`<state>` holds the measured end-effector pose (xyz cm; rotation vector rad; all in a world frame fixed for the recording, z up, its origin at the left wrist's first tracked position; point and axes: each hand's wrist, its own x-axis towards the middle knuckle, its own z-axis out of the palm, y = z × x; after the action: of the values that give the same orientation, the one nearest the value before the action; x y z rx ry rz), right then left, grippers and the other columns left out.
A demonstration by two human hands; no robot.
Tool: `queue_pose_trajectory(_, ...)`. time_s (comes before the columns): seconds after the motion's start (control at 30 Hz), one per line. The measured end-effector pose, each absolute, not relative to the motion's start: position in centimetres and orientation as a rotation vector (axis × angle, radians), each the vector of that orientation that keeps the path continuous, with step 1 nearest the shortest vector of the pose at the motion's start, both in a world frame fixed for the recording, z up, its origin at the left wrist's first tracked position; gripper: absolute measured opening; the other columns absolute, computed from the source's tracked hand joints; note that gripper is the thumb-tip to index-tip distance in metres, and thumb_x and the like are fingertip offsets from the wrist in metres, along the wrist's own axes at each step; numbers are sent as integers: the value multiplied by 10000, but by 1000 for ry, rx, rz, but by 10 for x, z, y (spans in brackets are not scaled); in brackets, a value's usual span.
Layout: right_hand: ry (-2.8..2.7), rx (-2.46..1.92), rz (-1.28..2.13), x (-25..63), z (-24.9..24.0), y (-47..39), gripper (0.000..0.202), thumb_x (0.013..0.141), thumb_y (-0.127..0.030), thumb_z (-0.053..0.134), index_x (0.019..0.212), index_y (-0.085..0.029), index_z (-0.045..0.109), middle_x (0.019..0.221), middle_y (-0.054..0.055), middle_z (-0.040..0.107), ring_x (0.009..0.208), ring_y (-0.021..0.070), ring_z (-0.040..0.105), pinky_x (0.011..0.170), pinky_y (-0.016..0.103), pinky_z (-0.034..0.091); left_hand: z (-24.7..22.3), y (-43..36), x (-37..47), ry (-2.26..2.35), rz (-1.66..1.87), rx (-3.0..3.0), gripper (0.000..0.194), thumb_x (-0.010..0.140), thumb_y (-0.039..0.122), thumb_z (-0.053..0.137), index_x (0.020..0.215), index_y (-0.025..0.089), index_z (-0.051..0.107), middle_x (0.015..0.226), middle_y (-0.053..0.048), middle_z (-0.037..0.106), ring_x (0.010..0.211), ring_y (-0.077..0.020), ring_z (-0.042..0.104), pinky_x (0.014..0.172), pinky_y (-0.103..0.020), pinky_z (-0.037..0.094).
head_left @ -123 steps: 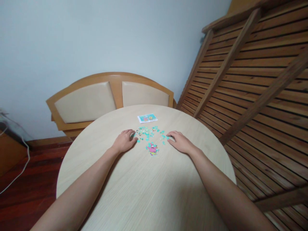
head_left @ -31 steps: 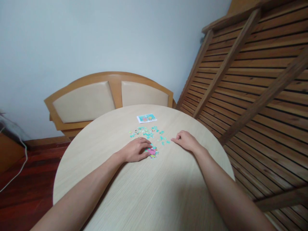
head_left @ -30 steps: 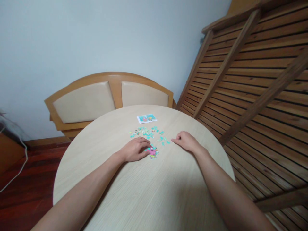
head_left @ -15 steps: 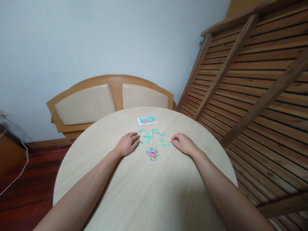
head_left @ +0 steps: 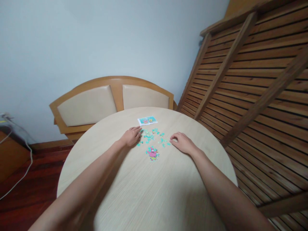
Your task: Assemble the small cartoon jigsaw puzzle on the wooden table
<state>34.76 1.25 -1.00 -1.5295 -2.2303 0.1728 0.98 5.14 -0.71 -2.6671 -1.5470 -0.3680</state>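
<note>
Loose turquoise jigsaw puzzle pieces lie scattered in the middle of the round table. Over their left edge reaches my left hand, its fingers stretched toward the picture card and no piece visible in them. My right hand rests at the right side of the pieces, thumb and fingers drawn together in a pinch. Whatever is between those fingertips, if anything, is too small to make out. Closer to me, between both forearms, is a partly joined puzzle section showing a pink starfish figure.
A picture card with two cartoon figures lies behind the pieces on the pale wooden table. Beyond the table stands a headboard with cream panels. A slatted wooden frame leans at the right. A white cable hangs at the left.
My left hand has moved forward and slightly right, its fingertips now close to the card's near corner. My right hand has stayed almost still. The puzzle section looks the same.
</note>
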Motion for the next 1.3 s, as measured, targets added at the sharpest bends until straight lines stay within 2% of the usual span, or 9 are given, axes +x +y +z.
queue_pose_trajectory(0.07,-2228,-1529,177,348,-11,13,174,889,-323,607,939,-203,722,986,77,708,965,211,642,918,316,464,-3,58,13,-1554,-266,-2670,421,1005,295,333,1351,213,557,1456,-79,547,1329,-240,507,1097,-380,413)
queue_pose_trajectory(0.2,-2220,-1526,189,349,-10,14,171,888,-312,607,937,-195,721,985,78,706,969,208,637,925,316,460,2,64,15,-1662,-215,-2590,347,976,267,382,1137,241,688,1237,-84,693,1120,-255,646,963,-380,495)
queue_pose_trajectory(0.4,-2227,-1528,205,349,-7,13,178,889,-313,601,938,-189,720,975,83,700,964,210,635,921,323,460,6,67,7,-1845,-234,-2413,271,898,237,507,1026,231,746,1089,-105,740,1001,-261,693,860,-328,517)
queue_pose_trajectory(0.57,-2221,-1528,204,349,-8,13,181,890,-316,605,942,-190,724,976,82,702,957,209,636,918,321,459,8,63,4,-1957,-277,-2316,276,925,272,483,1003,224,743,1005,-103,757,908,-243,710,775,-289,517)
queue_pose_trajectory(0.7,-2227,-1536,198,349,-9,15,182,889,-314,606,944,-188,725,981,83,704,955,206,636,899,312,462,12,55,5,-2018,-321,-2240,283,936,260,466,1070,198,707,1005,-126,752,882,-249,710,749,-297,512)
queue_pose_trajectory(0.83,-2224,-1540,192,348,-9,15,180,889,-312,604,944,-186,720,986,81,701,956,205,634,901,312,460,19,34,12,-1996,-371,-2253,275,963,285,442,1086,206,674,984,-99,750,862,-240,703,727,-296,502)
queue_pose_trajectory(1.1,-2212,-1559,139,335,-6,5,178,906,-319,590,955,-193,706,1056,102,674,1016,238,610,947,365,457,11,-17,50,-1461,-522,-2597,220,965,298,482,945,198,677,927,-80,705,875,-217,657,779,-309,502)
queue_pose_trajectory(1.3,-2295,-1194,202,314,2,-8,182,916,-296,610,1056,-221,699,1133,90,664,1115,247,568,1019,408,438,3,-16,57,-1356,-552,-2736,232,1000,295,480,989,225,702,967,-69,713,914,-216,648,841,-333,509)
